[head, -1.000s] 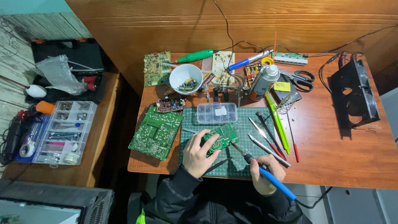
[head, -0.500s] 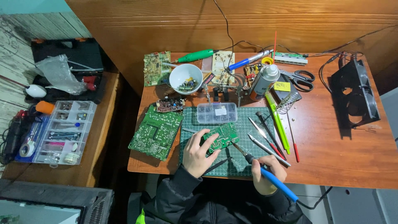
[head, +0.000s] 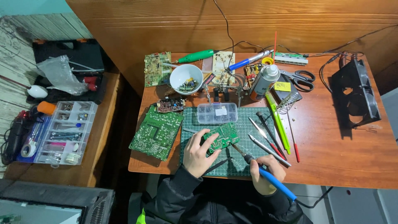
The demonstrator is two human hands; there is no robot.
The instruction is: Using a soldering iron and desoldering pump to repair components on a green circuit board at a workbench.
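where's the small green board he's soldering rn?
Head view, centre: the small green circuit board lies on the green cutting mat, under the left hand, just below the clear parts box.

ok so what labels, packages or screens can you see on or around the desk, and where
Spray can: back of the desk, upright silver cylinder, white cap, printed label.
Yellow sticky note: just right of the can, small square.
Clear parts box: top edge of the green cutting mat, white label on its lid.
Plastic bag: on the black case at left, crumpled, clear.
Screen: bottom left corner, dark frame, only partly in view.
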